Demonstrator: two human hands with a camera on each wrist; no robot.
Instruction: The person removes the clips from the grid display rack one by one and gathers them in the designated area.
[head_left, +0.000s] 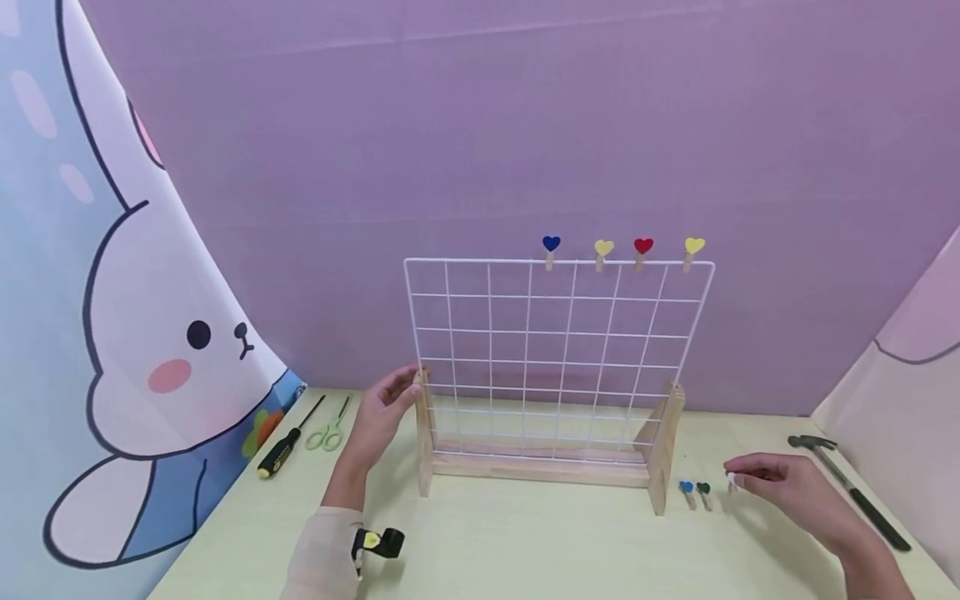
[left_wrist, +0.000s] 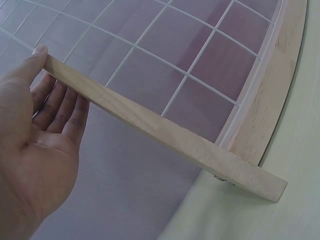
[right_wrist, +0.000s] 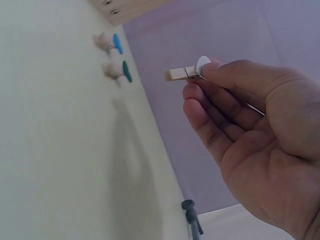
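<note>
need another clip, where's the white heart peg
In the head view it is pinched in the right hand: white heart peg, just right of the green heart peg.

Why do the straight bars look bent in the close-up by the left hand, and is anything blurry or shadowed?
Left wrist view: wide lens bows the wire grid and its wooden base; sharp, evenly lit. Right wrist view: the right hand and its white clip are crisp, casting a soft shadow on the table; the far hammer blurs. Head view: soft, glare-free light.
</note>
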